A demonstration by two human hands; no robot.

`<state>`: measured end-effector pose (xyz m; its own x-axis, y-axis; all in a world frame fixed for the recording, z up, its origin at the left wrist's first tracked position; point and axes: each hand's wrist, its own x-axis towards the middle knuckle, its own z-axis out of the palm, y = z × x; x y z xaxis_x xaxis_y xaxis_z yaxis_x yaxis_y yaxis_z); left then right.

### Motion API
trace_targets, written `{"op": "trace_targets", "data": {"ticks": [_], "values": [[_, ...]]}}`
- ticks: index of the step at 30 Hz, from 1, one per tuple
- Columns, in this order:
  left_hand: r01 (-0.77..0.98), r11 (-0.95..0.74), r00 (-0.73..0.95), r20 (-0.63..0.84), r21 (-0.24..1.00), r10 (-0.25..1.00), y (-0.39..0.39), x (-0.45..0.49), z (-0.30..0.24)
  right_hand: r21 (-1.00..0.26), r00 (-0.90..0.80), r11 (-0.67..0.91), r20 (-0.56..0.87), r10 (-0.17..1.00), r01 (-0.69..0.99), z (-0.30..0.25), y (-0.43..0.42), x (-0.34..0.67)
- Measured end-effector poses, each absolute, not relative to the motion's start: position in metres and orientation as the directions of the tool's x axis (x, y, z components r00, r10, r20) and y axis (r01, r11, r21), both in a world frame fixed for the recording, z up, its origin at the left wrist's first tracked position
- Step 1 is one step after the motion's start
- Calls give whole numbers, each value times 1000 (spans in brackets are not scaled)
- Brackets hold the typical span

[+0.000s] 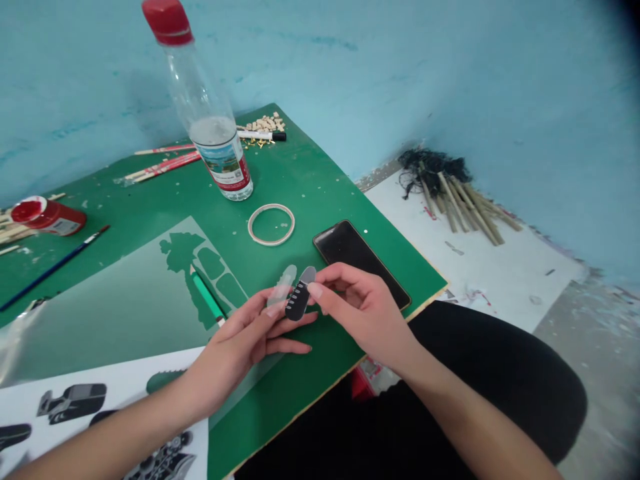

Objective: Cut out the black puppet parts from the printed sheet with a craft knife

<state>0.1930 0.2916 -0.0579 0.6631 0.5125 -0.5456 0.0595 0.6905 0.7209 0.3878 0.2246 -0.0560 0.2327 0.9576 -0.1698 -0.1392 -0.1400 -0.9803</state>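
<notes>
My left hand pinches a small frosted, translucent oval cutout between thumb and fingers, its other fingers stretched out below. Close against it is a dark oval cutout with a grey tip and short pale marks, held at its right edge by the thumb and forefinger of my right hand. Both pieces are above the green table. Left of my hands lies a translucent sheet with shapes cut out of it, and a green pencil rests on it. Printed paper lies partly under my left forearm.
A black phone lies beyond my right hand, near the table edge. Farther back are a tape roll and a tall red-capped bottle. A red paint jar and a blue paintbrush are at left. Bundled sticks lie on the floor.
</notes>
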Motion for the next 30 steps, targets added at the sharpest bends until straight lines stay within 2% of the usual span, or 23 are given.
{"op": "trace_targets", "data": {"ticks": [6,10,16,23,30], "values": [[129,664,721,-529,737,448,288,193,-60,-941,176,-178,-235,956,-288,-57,224,383],[162,652,735,-532,740,420,290,194,-55,-936,162,-177,-234,959,-305,-55,225,384],[152,662,749,-522,734,407,289,193,-53,-965,163,-169,-203,965,-202,-55,224,387],[130,651,742,-509,748,436,289,193,-49,-991,232,-134,-125,965,22,-55,221,384],[141,657,758,-508,741,410,288,190,-50,-994,220,-99,-84,972,54,-57,223,383]]}}
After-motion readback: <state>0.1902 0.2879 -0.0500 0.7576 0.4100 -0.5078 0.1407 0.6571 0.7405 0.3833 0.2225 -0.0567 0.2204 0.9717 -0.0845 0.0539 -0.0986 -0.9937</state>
